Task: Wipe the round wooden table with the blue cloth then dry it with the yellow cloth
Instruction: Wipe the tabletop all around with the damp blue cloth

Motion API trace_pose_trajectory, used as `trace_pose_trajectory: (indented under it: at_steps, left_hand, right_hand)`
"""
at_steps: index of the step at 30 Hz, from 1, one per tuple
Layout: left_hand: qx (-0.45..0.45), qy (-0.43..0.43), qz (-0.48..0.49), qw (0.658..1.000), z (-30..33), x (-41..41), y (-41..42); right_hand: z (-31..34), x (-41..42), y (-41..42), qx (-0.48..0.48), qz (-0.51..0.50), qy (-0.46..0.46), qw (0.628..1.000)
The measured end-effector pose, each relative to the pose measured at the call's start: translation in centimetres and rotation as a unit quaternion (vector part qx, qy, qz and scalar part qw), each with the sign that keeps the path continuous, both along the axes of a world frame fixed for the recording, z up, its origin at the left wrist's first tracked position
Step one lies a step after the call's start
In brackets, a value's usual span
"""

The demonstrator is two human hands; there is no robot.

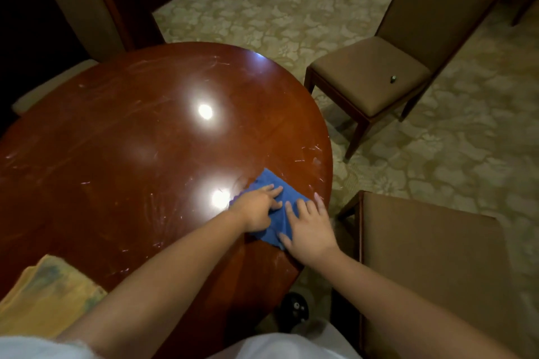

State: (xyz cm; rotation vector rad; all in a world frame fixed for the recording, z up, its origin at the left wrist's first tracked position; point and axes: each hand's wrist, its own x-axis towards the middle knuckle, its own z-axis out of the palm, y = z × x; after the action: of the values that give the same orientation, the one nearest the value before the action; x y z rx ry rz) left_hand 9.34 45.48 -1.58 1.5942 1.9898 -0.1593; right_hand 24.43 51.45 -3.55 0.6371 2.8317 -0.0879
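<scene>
- Both hands press on the blue cloth (pixel 275 213), which lies bunched on the round wooden table (pixel 140 137) close to its right edge, nearest the person.
- The left hand (pixel 256 207) lies flat on the cloth's left part, fingers stretched forward and slightly spread, pressing rather than gripping.
- The right hand (pixel 309 227) lies palm down on the cloth's right part, fingers spread wide; its outer fingers reach past the cloth toward the table rim.
- The yellow cloth (pixel 49 297) sits folded at the near left of the table, well apart from the hands and untouched; it shows dark stains.
- The tabletop shows pale streaks and scuffs across most of its surface, so the wiping step looks far from finished; drying has not begun.
- Risk: the cloth is so near the rim that a stroke to the right could push it over the edge toward the brown chair (pixel 431 265) beside the table.
- Risk: with flat, open hands and no grip, the cloth may bunch or slip from under the palms on a fast stroke.
- Risk: the far and left parts could be missed if the strokes stay on this side.
- Risk: a wide leftward sweep might drag the yellow cloth and wet it.
</scene>
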Motion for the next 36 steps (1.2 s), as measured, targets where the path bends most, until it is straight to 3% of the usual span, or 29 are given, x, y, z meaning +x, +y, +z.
trace_pose_trajectory:
  at_steps: [3,6,12,18,25,32,36]
  left_hand:
    - [0.013,-0.017,-0.016,1.0,-0.7,1.8,-2.4]
    - [0.013,-0.027,0.001,1.0,-1.0,1.7,-2.4]
    - [-0.018,0.067,-0.027,0.997,-1.2,1.6,1.9]
    - [0.008,0.067,-0.078,0.995,-1.5,3.9,-1.4]
    - [-0.026,0.101,-0.052,0.993,-0.6,2.4,3.8]
    - [0.009,0.071,-0.099,0.993,-0.7,4.7,-1.7]
    - [-0.002,0.033,-0.074,0.997,-1.2,3.2,-1.0]
  right_hand:
    - [-1.1,2.0,-0.6,0.006,0.035,0.025,0.999]
    - [-1.0,2.2,1.1,-0.024,0.049,-0.018,0.998]
    - [0.9,2.0,4.0,-0.002,0.012,-0.036,0.999]
    - [-1.4,5.2,2.1,-0.05,0.029,-0.041,0.997]
    - [0.0,2.3,7.3,-0.027,0.019,-0.055,0.998]
    - [0.6,5.7,0.7,-0.072,0.028,-0.036,0.996]
    - [-0.2,4.5,2.6,-0.05,0.054,-0.06,0.995]
